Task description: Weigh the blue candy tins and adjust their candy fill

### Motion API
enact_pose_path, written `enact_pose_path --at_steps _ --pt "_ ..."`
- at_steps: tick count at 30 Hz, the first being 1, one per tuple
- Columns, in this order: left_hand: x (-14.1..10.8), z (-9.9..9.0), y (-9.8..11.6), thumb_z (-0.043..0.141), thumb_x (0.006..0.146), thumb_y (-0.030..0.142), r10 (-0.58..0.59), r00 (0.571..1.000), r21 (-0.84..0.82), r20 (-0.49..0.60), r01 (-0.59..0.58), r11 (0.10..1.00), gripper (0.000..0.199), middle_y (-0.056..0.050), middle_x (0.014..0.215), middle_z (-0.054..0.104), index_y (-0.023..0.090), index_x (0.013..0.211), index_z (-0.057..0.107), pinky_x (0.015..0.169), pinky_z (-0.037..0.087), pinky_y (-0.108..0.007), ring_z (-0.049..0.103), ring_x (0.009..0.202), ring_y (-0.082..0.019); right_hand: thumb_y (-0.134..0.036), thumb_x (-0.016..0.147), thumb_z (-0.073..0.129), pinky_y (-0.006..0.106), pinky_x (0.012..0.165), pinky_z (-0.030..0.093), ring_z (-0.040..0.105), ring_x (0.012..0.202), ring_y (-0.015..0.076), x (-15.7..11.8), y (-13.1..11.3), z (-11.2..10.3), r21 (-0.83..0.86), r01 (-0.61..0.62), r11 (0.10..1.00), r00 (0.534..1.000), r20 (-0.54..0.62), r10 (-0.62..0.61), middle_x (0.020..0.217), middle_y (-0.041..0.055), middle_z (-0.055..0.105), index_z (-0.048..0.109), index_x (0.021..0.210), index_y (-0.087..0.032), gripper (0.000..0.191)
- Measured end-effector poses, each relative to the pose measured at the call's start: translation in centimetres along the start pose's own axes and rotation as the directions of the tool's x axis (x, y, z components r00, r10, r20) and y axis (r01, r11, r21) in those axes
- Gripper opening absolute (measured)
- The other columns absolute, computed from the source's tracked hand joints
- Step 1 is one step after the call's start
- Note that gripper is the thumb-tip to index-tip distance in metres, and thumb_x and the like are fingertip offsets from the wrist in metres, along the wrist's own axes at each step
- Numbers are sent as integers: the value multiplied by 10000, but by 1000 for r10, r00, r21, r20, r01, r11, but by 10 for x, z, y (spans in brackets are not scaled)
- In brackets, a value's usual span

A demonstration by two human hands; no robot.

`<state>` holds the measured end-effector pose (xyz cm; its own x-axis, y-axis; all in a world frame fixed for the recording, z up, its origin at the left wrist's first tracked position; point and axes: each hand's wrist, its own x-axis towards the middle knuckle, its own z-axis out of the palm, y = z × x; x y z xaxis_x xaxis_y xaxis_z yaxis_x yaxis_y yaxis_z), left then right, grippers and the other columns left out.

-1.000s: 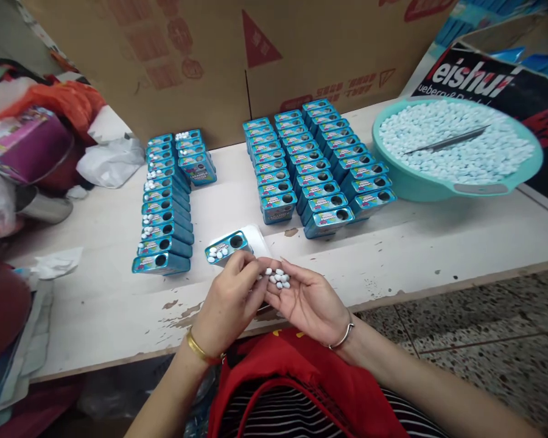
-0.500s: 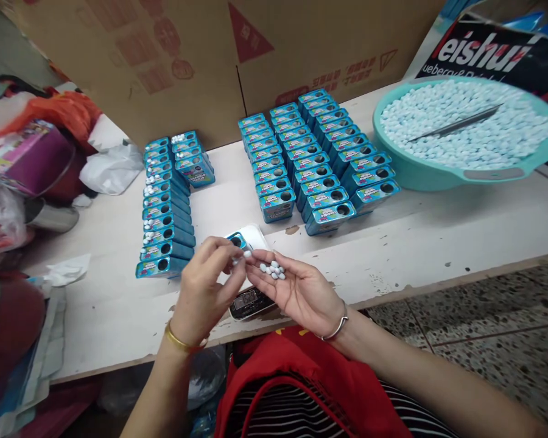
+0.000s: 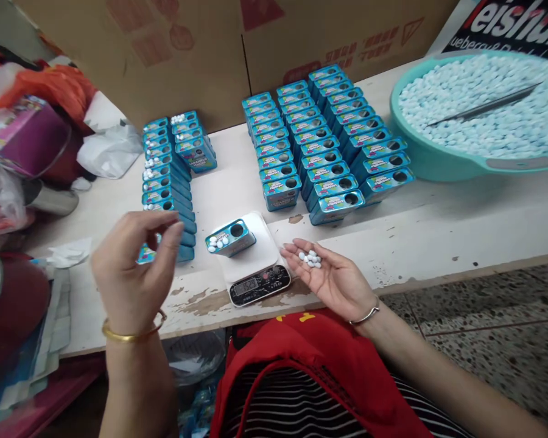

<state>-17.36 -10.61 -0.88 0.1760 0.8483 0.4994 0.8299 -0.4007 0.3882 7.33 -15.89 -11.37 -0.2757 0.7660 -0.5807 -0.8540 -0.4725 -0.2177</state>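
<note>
My right hand (image 3: pixel 335 280) is palm up and slightly cupped, with several pale candies (image 3: pixel 310 259) lying in it. It is just right of a white kitchen scale (image 3: pixel 267 249). On the scale stands a blue candy tin (image 3: pixel 237 243), a round dark hole in its top and several candies resting on the lid beside the hole. Left of the scale my left hand (image 3: pixel 137 267) is raised, fingers curled and thumb tip close to the index finger. Whether anything is between them I cannot make out. Behind it, partly hidden, runs a row of blue tins (image 3: pixel 171 194).
Several rows of blue tins (image 3: pixel 319 158) stand behind the scale. A turquoise basin (image 3: pixel 420 161) full of candies, with a dark flat tool (image 3: pixel 488 104) on top, is at right. A cardboard box (image 3: pixel 164 67) closes off the back. Bags and a steel cup (image 3: pixel 57 199) are at left.
My left hand has moved left, away from the scale and the candies. My right hand has shifted right with its candies, uncovering the tin and the scale. The view has shifted slightly.
</note>
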Motion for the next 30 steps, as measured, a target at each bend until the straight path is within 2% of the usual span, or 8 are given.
enact_pose_path --at_steps 3,7,14,19,24,27,30 --pt "-9 -10 -9 632 838 232 -42 996 0 -73 42 999 111 -5 871 643 208 942 663 691 444 -300 558 753 -130 -168 881 525 270 880 567 686 1011 195 1 -5 -22 -27 50 998 993 -102 -53 1025 132 725 665 980 -111 180" --pt "-22 -6 -20 630 836 250 -71 997 -10 -17 71 997 83 3 852 643 232 914 653 666 440 -291 533 700 -119 -129 841 517 271 844 581 694 978 194 1 -3 -43 -51 83 995 983 -161 -90 991 133 729 667 981 -118 205" --pt "-35 4 -28 597 864 264 -100 994 -56 45 102 993 95 -2 869 649 252 947 641 674 456 -299 552 726 -126 -105 855 461 206 654 583 673 697 119 -4 4 -43 -109 58 992 990 -118 -71 788 56 711 667 1000 -149 256" --pt "-44 12 -33 595 861 266 -49 997 -31 60 51 998 154 -14 872 642 237 1004 642 676 470 -290 570 752 -134 -129 833 544 189 610 564 634 636 108 -4 9 -43 -151 25 988 997 -72 -36 760 36 681 667 1009 -147 215" --pt "-56 26 -39 583 869 257 24 995 2 92 -24 1000 243 -60 1016 637 228 1106 623 845 490 -351 597 946 -178 -137 817 581 187 625 558 625 643 107 -3 12 -46 -168 7 986 998 -63 -18 754 39 677 672 989 -143 195" --pt "-63 35 -41 602 856 261 113 988 66 105 -120 991 336 -88 1171 606 261 1192 586 958 435 -429 556 1100 -227 -143 828 562 189 620 556 627 644 108 -3 14 -45 -158 15 987 998 -65 -26 757 36 674 677 1002 -146 208" --pt "-70 43 -41 624 843 301 154 979 121 131 -170 978 465 -108 1363 504 293 1293 506 1029 367 -495 456 1266 -283 -148 831 559 182 608 549 622 628 100 -3 17 -42 -142 19 990 997 -74 -30 755 32 674 678 1012 -141 217"
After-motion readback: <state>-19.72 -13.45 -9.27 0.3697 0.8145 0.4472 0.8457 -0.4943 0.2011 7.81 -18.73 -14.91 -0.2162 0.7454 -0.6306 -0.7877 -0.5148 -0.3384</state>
